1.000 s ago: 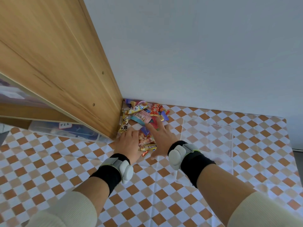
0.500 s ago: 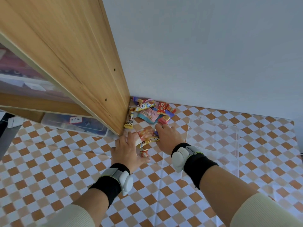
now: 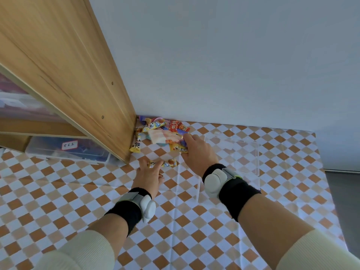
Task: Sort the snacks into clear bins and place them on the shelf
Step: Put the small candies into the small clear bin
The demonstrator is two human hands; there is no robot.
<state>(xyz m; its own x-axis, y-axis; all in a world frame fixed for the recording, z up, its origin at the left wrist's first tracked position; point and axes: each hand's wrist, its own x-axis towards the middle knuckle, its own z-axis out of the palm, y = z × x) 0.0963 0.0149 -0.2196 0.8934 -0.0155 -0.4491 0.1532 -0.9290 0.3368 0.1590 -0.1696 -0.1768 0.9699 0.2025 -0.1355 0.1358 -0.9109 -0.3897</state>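
Surface: table covered by a checked cloth (image 3: 194, 221), orange, tan and white diamonds, with fold creases showing. It runs back to a plain pale wall (image 3: 224, 55). At far right the cloth ends and a strip of grey floor (image 3: 342, 191) shows.

Left side: wooden shelf unit (image 3: 64, 65), its side panel slanting across the view, two screw heads visible. Under its lowest board sits a clear lidded box (image 3: 68, 151) with a white handwritten label; text not legible.

Snack pile (image 3: 161, 131): mixed wrappers, yellow, red, pink and purple, heaped in the corner where the shelf panel meets the wall. One yellow stick pack lies against the foot of the panel.

Clear bin (image 3: 233, 156): empty, standing on the cloth just right of the pile, edges faint against the pattern.

Left hand (image 3: 149, 176): palm down on the cloth, fingertips pinching a small yellow-and-orange wrapper (image 3: 165, 163) just in front of the pile.

Right hand (image 3: 198, 151): palm down at the pile's right edge, fingers curled over wrappers there; whether it actually clamps one, cannot tell.

Both wrists carry black bands with white sensor pods; cream sleeves.
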